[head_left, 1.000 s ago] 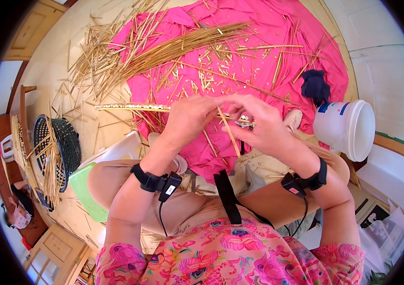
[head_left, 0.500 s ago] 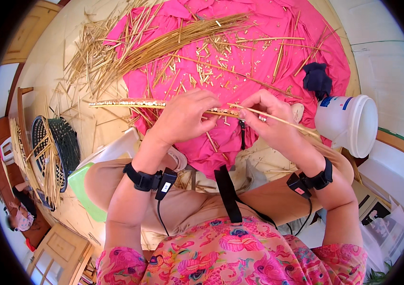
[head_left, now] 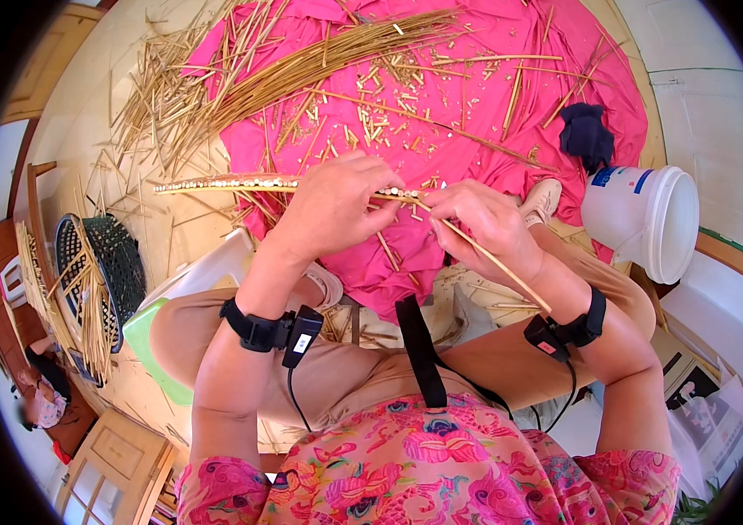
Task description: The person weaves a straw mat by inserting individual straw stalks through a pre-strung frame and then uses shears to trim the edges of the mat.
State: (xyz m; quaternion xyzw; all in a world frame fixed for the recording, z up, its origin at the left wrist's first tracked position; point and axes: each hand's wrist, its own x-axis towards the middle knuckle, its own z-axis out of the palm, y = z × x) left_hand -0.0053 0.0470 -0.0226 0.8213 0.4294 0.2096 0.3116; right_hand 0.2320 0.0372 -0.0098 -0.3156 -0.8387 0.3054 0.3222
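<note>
My left hand [head_left: 332, 210] is closed around a narrow strip of reed work [head_left: 227, 183], its thumb and fingers pressing near the strip's right end. Pale round cut ends line the strip, which juts out to the left, roughly level. Right beside that end, my right hand [head_left: 485, 229] pinches a thin reed stalk [head_left: 495, 261]. The stalk meets the strip's tip and slants down toward my right wrist. My right fingers hide part of the join. Below both hands lies a pink cloth [head_left: 494, 105] strewn with short cut reed pieces [head_left: 377, 118].
A bundle of long reeds [head_left: 327, 63] lies at the far left of the cloth. On the right are a tipped white bucket [head_left: 620, 214] and a dark blue cloth [head_left: 587, 137]. A dark woven basket [head_left: 129, 271] holding reeds stands left. Another person [head_left: 46, 398] is at the far left.
My right hand has turned and moved slightly down, swinging the stalk's loose end steeper toward my wrist. My left hand and the strip have shifted a little to the left.
</note>
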